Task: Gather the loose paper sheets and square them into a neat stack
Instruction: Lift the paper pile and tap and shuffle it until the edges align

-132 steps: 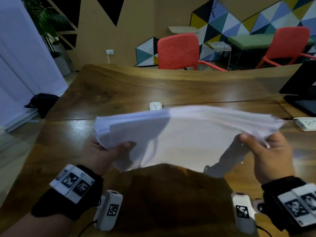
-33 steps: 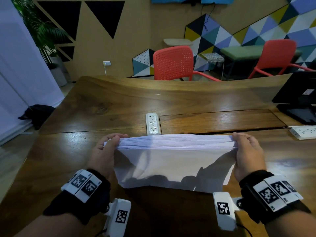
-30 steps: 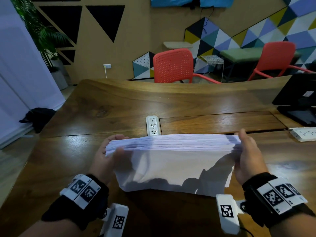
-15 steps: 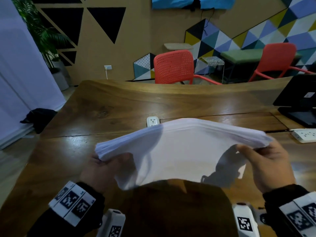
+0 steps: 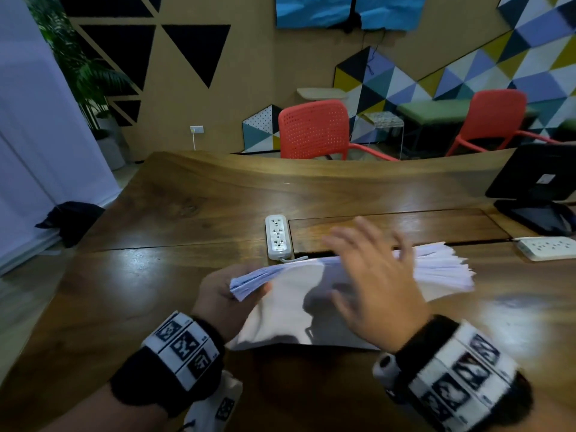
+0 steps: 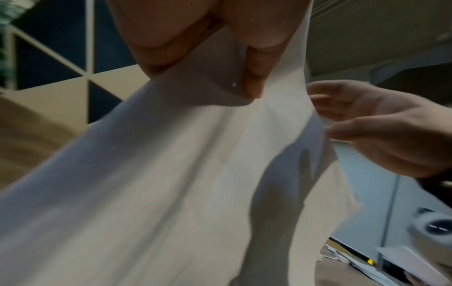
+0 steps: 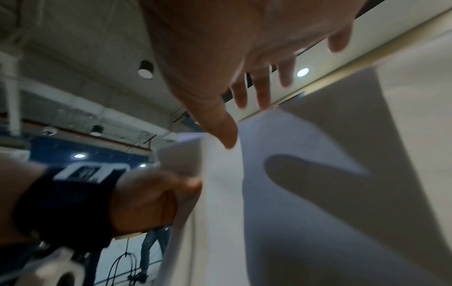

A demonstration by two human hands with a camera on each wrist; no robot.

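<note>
- The left hand grasps the left end of the paper stack, thumb on top and fingers underneath.
- The right hand is released, fingers spread and blurred, hovering just over the middle of the stack; whether it touches the paper cannot be told.
- The stack is lifted off the wooden table, and its right end is fanned out unevenly.
- A white power strip lies on the table just beyond the stack.

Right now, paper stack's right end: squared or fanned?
Fanned. The paper stack splays into staggered edges at its right end; only the left hand grips it, right hand open above.
</note>
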